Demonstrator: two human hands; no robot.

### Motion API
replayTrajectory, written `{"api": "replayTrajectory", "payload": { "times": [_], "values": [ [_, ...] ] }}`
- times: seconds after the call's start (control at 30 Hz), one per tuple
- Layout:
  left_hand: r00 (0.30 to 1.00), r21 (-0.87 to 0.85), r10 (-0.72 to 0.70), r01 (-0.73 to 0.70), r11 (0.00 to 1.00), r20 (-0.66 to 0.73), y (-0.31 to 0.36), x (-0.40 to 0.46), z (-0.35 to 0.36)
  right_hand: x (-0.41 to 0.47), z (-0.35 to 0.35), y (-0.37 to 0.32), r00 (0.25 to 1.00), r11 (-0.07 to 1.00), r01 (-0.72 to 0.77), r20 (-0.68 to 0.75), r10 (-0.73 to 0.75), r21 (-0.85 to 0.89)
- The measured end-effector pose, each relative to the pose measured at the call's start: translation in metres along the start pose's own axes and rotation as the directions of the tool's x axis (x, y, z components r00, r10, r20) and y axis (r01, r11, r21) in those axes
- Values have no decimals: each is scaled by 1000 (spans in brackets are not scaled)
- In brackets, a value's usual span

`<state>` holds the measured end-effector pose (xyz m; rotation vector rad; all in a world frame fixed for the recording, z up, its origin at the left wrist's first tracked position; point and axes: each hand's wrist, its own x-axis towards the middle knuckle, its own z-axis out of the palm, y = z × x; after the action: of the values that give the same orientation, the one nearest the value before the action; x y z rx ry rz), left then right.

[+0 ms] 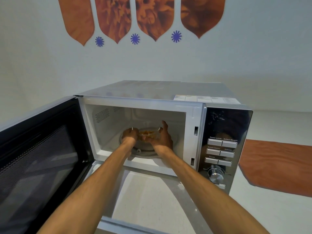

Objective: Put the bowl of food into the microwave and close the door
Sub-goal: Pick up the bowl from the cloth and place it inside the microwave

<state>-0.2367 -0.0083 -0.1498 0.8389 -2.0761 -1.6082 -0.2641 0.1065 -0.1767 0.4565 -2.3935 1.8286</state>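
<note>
Both my arms are stretched straight out in front of me, bare forearms running nearly parallel and angling in toward each other at the wrists. My left hand (129, 133) is curled, knuckles up, fingers wrapped on the bowl (148, 133). My right hand (163, 136) cups the other side, thumb sticking up.

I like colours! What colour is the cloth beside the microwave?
Orange cloth, seen in the head view.
</note>
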Motion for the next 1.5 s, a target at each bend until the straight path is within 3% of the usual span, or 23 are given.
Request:
{"api": "replayTrajectory", "payload": {
  "times": [0.23, 0.33, 0.57, 1.2, 1.3, 1.5],
  "values": [
    [999, -84, 36, -34, 996, 16, -8, -15, -13, -9, -2, -6, 1000, 1000, 5, -3, -5, 20],
    [993, -33, 116, -117, 993, -22, -14, -32, -21, -24, -5, -8, 999, 999, 49, -1, -49, 18],
    [961, 103, 276, -276, 956, 6, -21, -77, -40, -74, -12, -27, 991, 985, 129, -6, -130, -111],
    [816, 184, 566, -578, 795, 116, 0, -209, -116, -203, -59, -110, 957, 875, 262, -9, -290, -407],
    [755, 260, 641, -653, 712, 141, 4, -227, -137, -221, -63, -122, 942, 836, 291, -12, -335, -465],
    [622, 522, 745, -730, 441, 241, 14, -253, -174, -252, -66, -144, 926, 786, 318, -3, -377, -530]
  ]
}}
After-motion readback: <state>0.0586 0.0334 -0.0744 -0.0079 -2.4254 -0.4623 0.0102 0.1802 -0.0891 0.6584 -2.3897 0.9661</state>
